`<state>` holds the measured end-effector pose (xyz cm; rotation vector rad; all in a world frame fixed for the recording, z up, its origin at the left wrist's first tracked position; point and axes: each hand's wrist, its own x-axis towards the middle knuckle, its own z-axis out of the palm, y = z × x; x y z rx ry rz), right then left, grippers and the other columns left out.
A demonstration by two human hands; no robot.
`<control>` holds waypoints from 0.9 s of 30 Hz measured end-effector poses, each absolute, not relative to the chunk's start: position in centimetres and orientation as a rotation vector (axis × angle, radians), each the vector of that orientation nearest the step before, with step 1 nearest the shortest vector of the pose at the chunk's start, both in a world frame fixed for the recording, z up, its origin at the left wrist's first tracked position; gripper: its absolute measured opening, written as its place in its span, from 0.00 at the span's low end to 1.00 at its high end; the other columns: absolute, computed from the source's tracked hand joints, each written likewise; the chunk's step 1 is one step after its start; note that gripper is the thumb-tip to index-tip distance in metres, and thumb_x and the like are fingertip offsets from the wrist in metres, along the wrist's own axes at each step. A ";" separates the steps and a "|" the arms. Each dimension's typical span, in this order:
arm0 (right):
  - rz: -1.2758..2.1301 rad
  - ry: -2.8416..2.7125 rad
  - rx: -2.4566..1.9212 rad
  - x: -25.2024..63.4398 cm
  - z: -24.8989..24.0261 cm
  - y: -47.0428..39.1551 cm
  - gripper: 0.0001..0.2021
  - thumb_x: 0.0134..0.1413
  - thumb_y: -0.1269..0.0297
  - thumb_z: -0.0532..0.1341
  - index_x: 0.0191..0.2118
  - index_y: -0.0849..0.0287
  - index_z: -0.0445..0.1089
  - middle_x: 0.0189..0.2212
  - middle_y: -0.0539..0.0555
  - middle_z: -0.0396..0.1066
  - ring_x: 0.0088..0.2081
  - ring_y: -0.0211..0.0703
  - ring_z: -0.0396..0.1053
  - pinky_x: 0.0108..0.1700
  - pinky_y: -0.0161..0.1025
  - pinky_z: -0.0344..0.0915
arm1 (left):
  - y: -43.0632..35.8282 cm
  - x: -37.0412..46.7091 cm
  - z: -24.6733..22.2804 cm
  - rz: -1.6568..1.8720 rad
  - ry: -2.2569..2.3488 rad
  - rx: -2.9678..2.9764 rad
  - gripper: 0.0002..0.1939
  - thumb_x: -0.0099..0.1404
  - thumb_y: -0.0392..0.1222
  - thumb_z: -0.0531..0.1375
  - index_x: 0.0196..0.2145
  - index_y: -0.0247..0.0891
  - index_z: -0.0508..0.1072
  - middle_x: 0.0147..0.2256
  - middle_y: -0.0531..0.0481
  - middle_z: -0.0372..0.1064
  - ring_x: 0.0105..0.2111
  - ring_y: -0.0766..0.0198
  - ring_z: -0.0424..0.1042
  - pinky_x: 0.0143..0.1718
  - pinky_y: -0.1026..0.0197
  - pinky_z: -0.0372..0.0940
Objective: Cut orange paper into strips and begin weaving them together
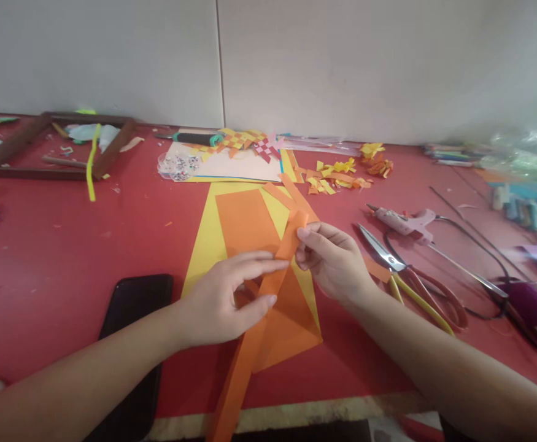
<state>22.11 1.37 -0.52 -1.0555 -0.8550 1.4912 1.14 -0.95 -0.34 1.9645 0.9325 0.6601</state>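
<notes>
A long orange paper strip [272, 283] runs aslant between my hands, its lower end passing over the table's front edge. My right hand [330, 261] pinches the upper end, where the paper bends over, between thumb and fingers. Lower down, my left hand [231, 294] holds the strip with its thumb in front; the index and middle fingers stretch toward the right hand, and some fingers are hidden behind the paper. Beneath them lie an orange paper sheet [247, 218] and a yellow paper sheet [199, 258]. Two narrower orange strips [298, 193] lie just beyond my right hand.
Scissors [397, 264] and a pink glue gun [406, 222] with its cord lie to the right. A black phone [134, 307] is by my left forearm. Paper scraps [337, 178], a cutter [197, 139] and a brown wooden frame [33, 175] are toward the wall.
</notes>
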 end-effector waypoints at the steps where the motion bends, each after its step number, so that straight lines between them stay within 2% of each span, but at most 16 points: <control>1: 1.504 -0.853 -1.063 22.1 -0.5 1.3 0.11 0.42 0.59 0.74 0.26 0.57 0.74 0.17 0.46 0.67 0.20 0.32 0.65 0.20 0.29 0.60 | -0.9 1.2 -0.3 0.670 0.930 1.964 0.21 0.65 0.41 0.61 0.56 0.40 0.74 0.56 0.40 0.69 0.50 0.58 0.74 0.42 0.66 0.73; 4: 1.539 -0.877 -1.098 21.9 -0.6 1.3 0.12 0.42 0.57 0.74 0.25 0.58 0.74 0.17 0.47 0.68 0.18 0.33 0.65 0.20 0.31 0.60 | -0.7 1.3 -0.4 0.725 0.929 1.965 0.16 0.66 0.39 0.60 0.51 0.37 0.77 0.51 0.42 0.73 0.41 0.64 0.77 0.40 0.67 0.73; 8: 1.500 -0.917 -1.112 21.8 -0.7 1.1 0.14 0.43 0.58 0.74 0.22 0.58 0.72 0.14 0.46 0.67 0.17 0.32 0.62 0.20 0.31 0.59 | -0.3 1.6 -0.6 0.770 0.916 2.018 0.14 0.66 0.34 0.59 0.48 0.36 0.78 0.45 0.45 0.76 0.37 0.68 0.76 0.39 0.68 0.71; 13: 1.478 -0.924 -1.136 21.8 -0.7 1.0 0.15 0.44 0.58 0.73 0.21 0.58 0.69 0.14 0.46 0.67 0.17 0.31 0.61 0.20 0.31 0.58 | -0.2 1.5 -0.7 0.783 0.877 2.030 0.16 0.66 0.32 0.59 0.50 0.38 0.77 0.45 0.47 0.76 0.31 0.72 0.73 0.36 0.70 0.70; 16: 1.485 -0.928 -1.148 21.8 -0.7 1.1 0.16 0.45 0.57 0.73 0.21 0.58 0.68 0.14 0.47 0.68 0.17 0.31 0.61 0.20 0.31 0.58 | -0.3 1.4 -0.8 0.748 0.897 2.010 0.18 0.66 0.33 0.59 0.52 0.41 0.76 0.49 0.46 0.73 0.26 0.75 0.69 0.35 0.69 0.70; 19: 1.494 -0.927 -1.156 21.8 -0.7 1.1 0.16 0.44 0.57 0.73 0.21 0.58 0.68 0.14 0.47 0.68 0.17 0.31 0.61 0.20 0.31 0.58 | -0.4 1.3 -0.8 0.720 0.897 1.983 0.20 0.66 0.33 0.58 0.55 0.43 0.74 0.52 0.45 0.71 0.26 0.76 0.67 0.32 0.70 0.70; 27: 1.512 -0.922 -1.149 21.7 -0.4 0.9 0.17 0.42 0.57 0.74 0.20 0.58 0.68 0.14 0.47 0.68 0.16 0.31 0.62 0.19 0.30 0.58 | -0.4 1.5 -0.5 0.699 0.863 1.898 0.23 0.64 0.32 0.58 0.57 0.41 0.73 0.51 0.44 0.71 0.28 0.74 0.66 0.28 0.71 0.67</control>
